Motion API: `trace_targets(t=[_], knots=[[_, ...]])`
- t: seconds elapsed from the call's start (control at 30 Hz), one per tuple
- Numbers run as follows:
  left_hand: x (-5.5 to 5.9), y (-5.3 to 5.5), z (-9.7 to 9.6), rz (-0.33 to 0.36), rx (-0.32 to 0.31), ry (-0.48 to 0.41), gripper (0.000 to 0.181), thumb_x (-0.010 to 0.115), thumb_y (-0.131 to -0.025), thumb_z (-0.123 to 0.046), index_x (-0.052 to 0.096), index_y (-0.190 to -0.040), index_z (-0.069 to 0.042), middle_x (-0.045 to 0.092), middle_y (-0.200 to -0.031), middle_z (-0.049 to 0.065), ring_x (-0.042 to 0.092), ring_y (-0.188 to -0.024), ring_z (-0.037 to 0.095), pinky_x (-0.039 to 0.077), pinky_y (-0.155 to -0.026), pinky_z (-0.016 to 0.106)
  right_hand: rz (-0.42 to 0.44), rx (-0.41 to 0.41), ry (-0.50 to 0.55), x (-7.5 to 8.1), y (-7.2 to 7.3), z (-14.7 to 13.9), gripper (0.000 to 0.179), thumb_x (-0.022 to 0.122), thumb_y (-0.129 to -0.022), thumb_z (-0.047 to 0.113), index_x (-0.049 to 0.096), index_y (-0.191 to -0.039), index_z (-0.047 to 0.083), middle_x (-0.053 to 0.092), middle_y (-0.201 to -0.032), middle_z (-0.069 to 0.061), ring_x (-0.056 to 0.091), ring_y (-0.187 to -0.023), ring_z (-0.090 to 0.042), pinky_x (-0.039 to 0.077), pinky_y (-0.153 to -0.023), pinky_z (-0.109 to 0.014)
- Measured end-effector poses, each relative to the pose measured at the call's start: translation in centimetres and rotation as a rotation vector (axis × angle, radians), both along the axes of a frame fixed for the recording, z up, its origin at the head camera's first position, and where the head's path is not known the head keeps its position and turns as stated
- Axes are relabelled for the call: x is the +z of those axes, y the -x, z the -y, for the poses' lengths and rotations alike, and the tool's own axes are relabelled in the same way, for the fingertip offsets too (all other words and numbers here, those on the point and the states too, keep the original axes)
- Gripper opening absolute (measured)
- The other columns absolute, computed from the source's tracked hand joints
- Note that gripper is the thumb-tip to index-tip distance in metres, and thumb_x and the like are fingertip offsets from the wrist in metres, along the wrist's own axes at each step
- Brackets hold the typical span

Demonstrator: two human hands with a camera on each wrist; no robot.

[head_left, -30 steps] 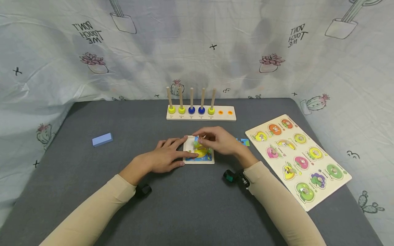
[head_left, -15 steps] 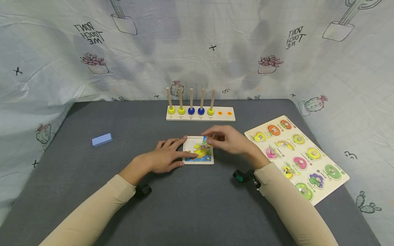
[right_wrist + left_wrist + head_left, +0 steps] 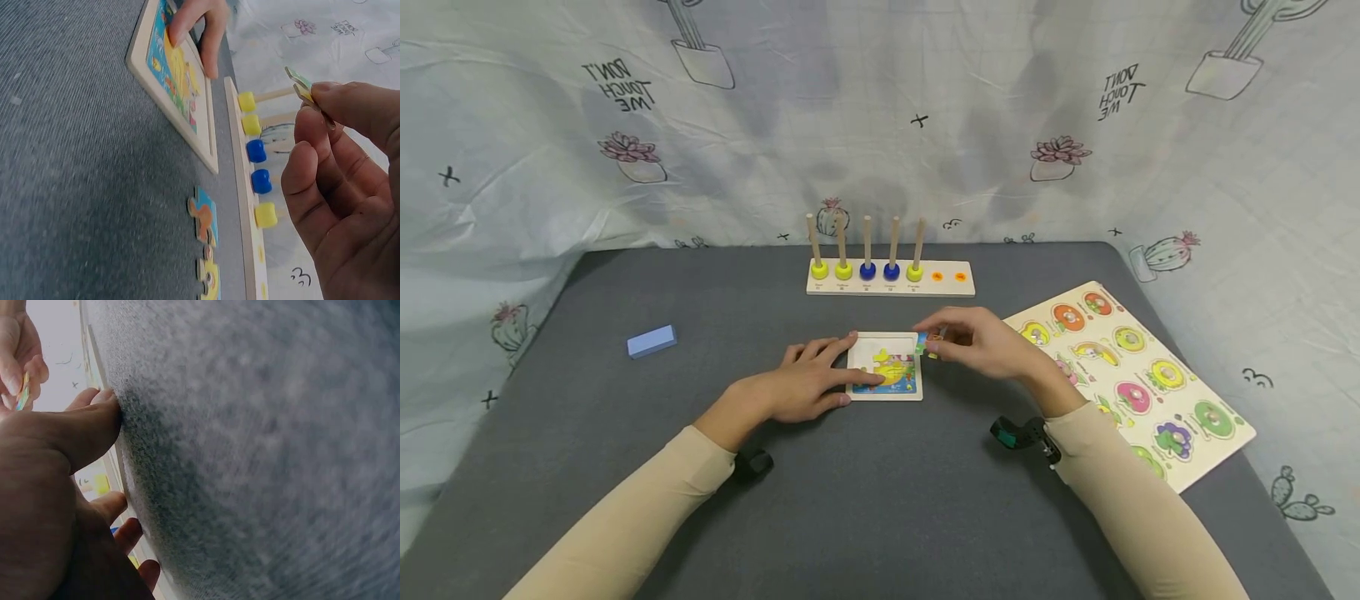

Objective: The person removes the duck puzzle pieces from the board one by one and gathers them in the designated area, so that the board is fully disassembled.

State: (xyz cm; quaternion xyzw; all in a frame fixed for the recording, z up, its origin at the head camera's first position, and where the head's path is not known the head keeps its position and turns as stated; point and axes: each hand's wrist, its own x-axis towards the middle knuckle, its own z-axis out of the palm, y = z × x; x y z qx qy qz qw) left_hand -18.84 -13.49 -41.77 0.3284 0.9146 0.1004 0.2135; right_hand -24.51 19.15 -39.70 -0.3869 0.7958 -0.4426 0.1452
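A small jigsaw board [image 3: 887, 398] with a pale wooden rim lies mid-table, its lower part filled with a yellow and blue picture and its upper part bare. My left hand [image 3: 805, 387] rests spread along its left side, the index finger lying over the picture. Thumb and fingers of my right hand [image 3: 973, 340] pinch a jigsaw piece [image 3: 302, 84], seen nearly edge-on in the right wrist view. In the head view this hand is raised at the board's upper right corner. Loose jigsaw pieces [image 3: 203, 217] lie on the table beside the board.
Behind the board stands a wooden peg stand [image 3: 891, 287] with yellow and blue rings on its pegs. A fruit puzzle board [image 3: 1150, 421] lies slanted at the right, partly under the right forearm. A blue block [image 3: 652, 342] lies at the left.
My right hand has moved right, carrying the jigsaw piece from above the board to its right edge. The left hand has stayed in place.
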Motion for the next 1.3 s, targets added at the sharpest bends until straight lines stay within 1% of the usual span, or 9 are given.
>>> trace_targets(t=[0.13, 0.3, 0.47, 0.77, 0.93, 1.1, 1.2, 1.3], knots=[[0.1, 0.0, -0.3, 0.004, 0.001, 0.004, 0.051, 0.05, -0.109, -0.041, 0.034, -0.154, -0.058, 0.001, -0.174, 0.008, 0.015, -0.155, 0.038, 0.023, -0.111, 0.066, 0.018, -0.024, -0.026, -0.1, -0.2, -0.9, 0.027, 0.066, -0.102, 0.013, 0.07, -0.129, 0.01, 0.069, -0.093, -0.001, 0.06, -0.071, -0.019, 0.046, -0.063, -0.03], [0.1, 0.0, -0.5, 0.007, 0.001, 0.0, 0.051, 0.05, -0.109, -0.041, 0.034, -0.154, -0.058, 0.001, -0.174, 0.007, 0.015, -0.155, 0.037, 0.023, -0.111, 0.064, 0.051, -0.033, -0.048, -0.5, -0.4, -1.6, 0.027, 0.065, -0.103, 0.014, 0.07, -0.129, 0.008, 0.068, -0.091, -0.004, 0.059, -0.07, -0.019, 0.045, -0.061, -0.029], [0.4, 0.1, -0.6, 0.004, -0.007, -0.002, 0.051, 0.05, -0.108, -0.041, 0.034, -0.154, -0.057, 0.002, -0.174, 0.008, 0.016, -0.155, 0.037, 0.024, -0.111, 0.064, 0.048, -0.04, -0.055, -1.0, -0.5, -2.2, 0.027, 0.064, -0.103, 0.015, 0.07, -0.129, 0.009, 0.067, -0.089, -0.003, 0.058, -0.07, -0.019, 0.045, -0.062, -0.029], [0.2, 0.0, -0.4, 0.004, 0.001, -0.002, 0.051, 0.05, -0.109, -0.041, 0.033, -0.154, -0.059, 0.002, -0.174, 0.008, 0.017, -0.155, 0.037, 0.024, -0.111, 0.065, 0.077, 0.001, -0.052, -2.0, -0.4, -2.7, 0.027, 0.065, -0.102, 0.01, 0.07, -0.128, 0.005, 0.069, -0.092, -0.002, 0.06, -0.072, -0.017, 0.047, -0.064, -0.028], [0.2, -0.1, -0.1, -0.001, 0.008, 0.001, 0.052, 0.05, -0.108, -0.041, 0.033, -0.154, -0.059, 0.002, -0.174, 0.008, 0.016, -0.155, 0.037, 0.023, -0.112, 0.066, 0.084, 0.003, -0.077, -2.5, -0.4, -2.5, 0.027, 0.066, -0.102, 0.013, 0.071, -0.128, 0.008, 0.07, -0.089, -0.002, 0.059, -0.069, -0.016, 0.046, -0.064, -0.027], [0.2, 0.0, 0.0, -0.005, 0.001, 0.0, 0.052, 0.051, -0.108, -0.041, 0.033, -0.153, -0.06, 0.001, -0.174, 0.006, 0.017, -0.155, 0.036, 0.023, -0.111, 0.065, 0.09, 0.018, -0.097, -3.0, -0.4, -2.5, 0.026, 0.066, -0.102, 0.012, 0.071, -0.127, 0.009, 0.072, -0.091, -0.001, 0.063, -0.071, -0.018, 0.048, -0.066, -0.028], [0.1, 0.0, -0.1, -0.003, 0.001, 0.003, 0.052, 0.051, -0.108, -0.042, 0.032, -0.153, -0.061, 0.001, -0.174, 0.005, 0.017, -0.155, 0.036, 0.024, -0.111, 0.065, 0.073, 0.035, -0.109, -3.2, -0.4, -2.5, 0.026, 0.066, -0.102, 0.01, 0.071, -0.127, 0.009, 0.072, -0.093, -0.001, 0.064, -0.072, -0.017, 0.049, -0.065, -0.028], [0.1, 0.0, -0.1, 0.003, 0.007, 0.005, 0.053, 0.051, -0.108, -0.042, 0.032, -0.153, -0.061, 0.001, -0.174, 0.005, 0.017, -0.155, 0.036, 0.024, -0.111, 0.065, 0.005, 0.041, -0.121, -3.4, -0.3, -2.4, 0.026, 0.067, -0.101, 0.009, 0.072, -0.127, 0.01, 0.07, -0.094, 0.002, 0.06, -0.069, -0.013, 0.048, -0.064, -0.027]])
